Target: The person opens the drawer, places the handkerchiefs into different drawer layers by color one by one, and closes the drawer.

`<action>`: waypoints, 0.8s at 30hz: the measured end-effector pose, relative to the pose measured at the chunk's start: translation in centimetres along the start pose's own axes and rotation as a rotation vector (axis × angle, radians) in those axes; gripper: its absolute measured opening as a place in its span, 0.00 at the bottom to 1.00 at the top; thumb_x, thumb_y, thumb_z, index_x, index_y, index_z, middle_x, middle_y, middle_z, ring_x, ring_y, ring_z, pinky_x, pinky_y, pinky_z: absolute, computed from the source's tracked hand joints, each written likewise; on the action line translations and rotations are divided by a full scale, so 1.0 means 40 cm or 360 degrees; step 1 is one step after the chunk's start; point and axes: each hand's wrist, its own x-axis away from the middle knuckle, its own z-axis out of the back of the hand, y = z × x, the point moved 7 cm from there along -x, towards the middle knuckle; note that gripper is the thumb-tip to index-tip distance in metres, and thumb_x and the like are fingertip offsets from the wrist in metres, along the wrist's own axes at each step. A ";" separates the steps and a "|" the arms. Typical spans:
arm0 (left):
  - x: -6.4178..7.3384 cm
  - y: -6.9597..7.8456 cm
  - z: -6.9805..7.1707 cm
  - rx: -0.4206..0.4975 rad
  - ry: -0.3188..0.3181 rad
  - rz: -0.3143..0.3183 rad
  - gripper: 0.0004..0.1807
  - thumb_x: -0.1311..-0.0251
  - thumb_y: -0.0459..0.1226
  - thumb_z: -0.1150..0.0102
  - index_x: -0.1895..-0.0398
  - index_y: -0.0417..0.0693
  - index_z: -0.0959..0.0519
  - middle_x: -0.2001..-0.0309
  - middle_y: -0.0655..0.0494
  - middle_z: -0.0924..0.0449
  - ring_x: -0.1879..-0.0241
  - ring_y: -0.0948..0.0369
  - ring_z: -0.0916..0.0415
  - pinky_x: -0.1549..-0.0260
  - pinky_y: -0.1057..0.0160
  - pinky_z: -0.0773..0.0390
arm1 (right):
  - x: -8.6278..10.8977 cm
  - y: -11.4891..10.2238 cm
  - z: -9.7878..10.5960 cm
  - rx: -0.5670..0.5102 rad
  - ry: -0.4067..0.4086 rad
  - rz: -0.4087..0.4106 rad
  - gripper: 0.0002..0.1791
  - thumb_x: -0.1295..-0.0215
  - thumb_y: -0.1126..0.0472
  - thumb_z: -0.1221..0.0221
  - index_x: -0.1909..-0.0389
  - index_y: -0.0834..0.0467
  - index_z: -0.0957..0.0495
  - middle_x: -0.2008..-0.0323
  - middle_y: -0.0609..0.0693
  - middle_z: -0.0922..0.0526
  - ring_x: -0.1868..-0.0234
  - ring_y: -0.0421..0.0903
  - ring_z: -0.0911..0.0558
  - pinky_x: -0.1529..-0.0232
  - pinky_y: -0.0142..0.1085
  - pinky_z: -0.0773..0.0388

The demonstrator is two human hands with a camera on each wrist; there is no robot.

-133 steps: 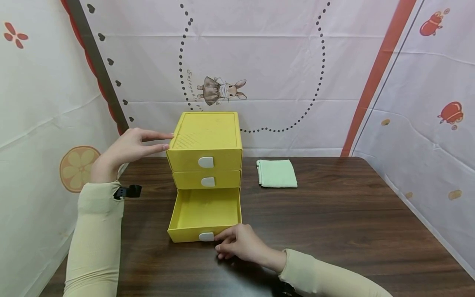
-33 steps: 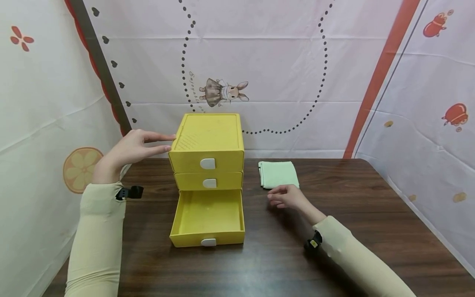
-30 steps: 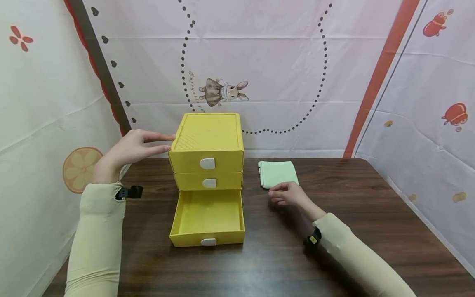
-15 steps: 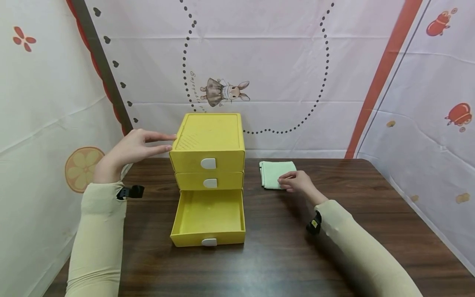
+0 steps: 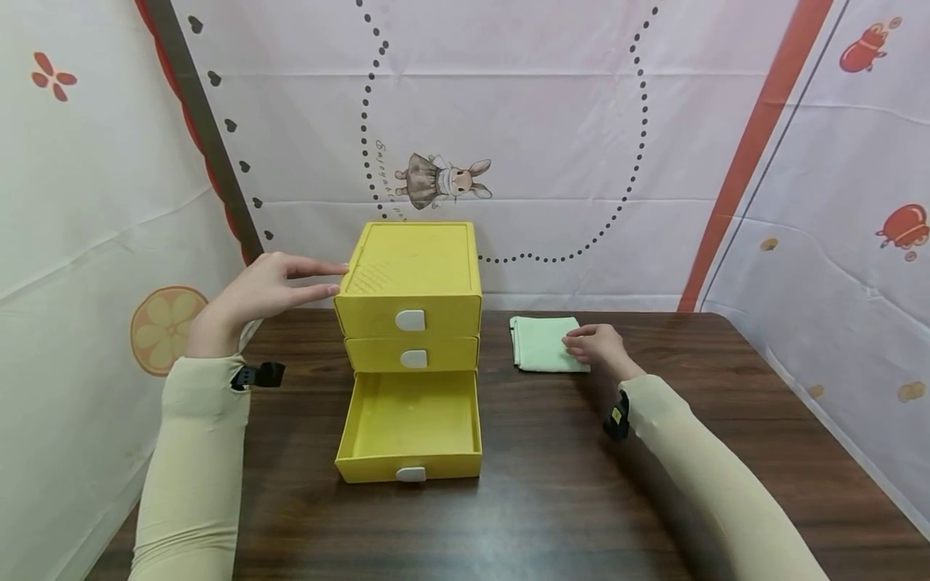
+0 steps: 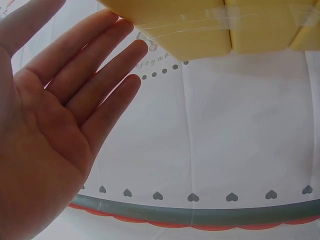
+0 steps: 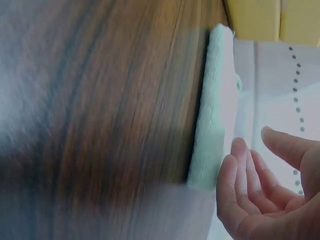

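Note:
A yellow three-drawer cabinet (image 5: 410, 258) has its bottom drawer (image 5: 409, 466) pulled out and its upper two closed. My left hand (image 5: 257, 290) rests its fingertips on the cabinet's upper left edge, the fingers nearly straight; in the left wrist view the palm and spread fingers (image 6: 95, 75) lie beside the yellow wall. To the right, a folded pale green cloth (image 5: 541, 347) lies flat on the table. My right hand (image 5: 599, 345) hovers at the cloth's right edge. In the right wrist view its fingers are relaxed and the thumb stands apart, with nothing held between them.
The dark wooden table (image 5: 538, 500) runs under everything. A printed curtain (image 5: 567, 145) hangs behind it and along both sides. The pulled-out drawer juts toward the table's front, with its white tab handle (image 5: 411, 474) facing me.
My right hand has left the bottom drawer's handle and moved back and to the right to the cloth. The drawer stays out; my left hand has stayed at the cabinet.

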 end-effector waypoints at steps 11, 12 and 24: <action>0.003 0.005 0.001 0.0007 0.0002 -0.0006 0.24 0.43 0.57 0.41 0.44 0.62 0.21 0.46 0.52 0.20 0.46 0.53 0.25 0.48 0.41 0.28 | -0.039 0.032 0.032 0.0004 0.0110 -0.0006 0.22 0.38 0.57 0.38 0.46 0.66 0.24 0.53 0.58 0.18 0.58 0.43 0.16 0.58 0.34 0.18; 0.003 0.004 0.000 0.0007 0.0000 -0.0007 0.25 0.43 0.57 0.41 0.44 0.62 0.21 0.46 0.52 0.20 0.46 0.53 0.25 0.48 0.41 0.28 | -0.042 0.034 0.034 0.0013 0.0113 -0.0015 0.22 0.38 0.57 0.38 0.46 0.65 0.24 0.52 0.59 0.19 0.57 0.43 0.17 0.58 0.33 0.18; 0.000 0.003 0.001 0.0006 -0.0003 -0.0004 0.24 0.43 0.58 0.41 0.44 0.64 0.21 0.45 0.53 0.20 0.45 0.54 0.25 0.48 0.42 0.28 | -0.063 0.065 0.045 0.0057 0.0147 -0.0097 0.26 0.38 0.60 0.38 0.41 0.67 0.29 0.41 0.65 0.28 0.45 0.55 0.22 0.56 0.34 0.19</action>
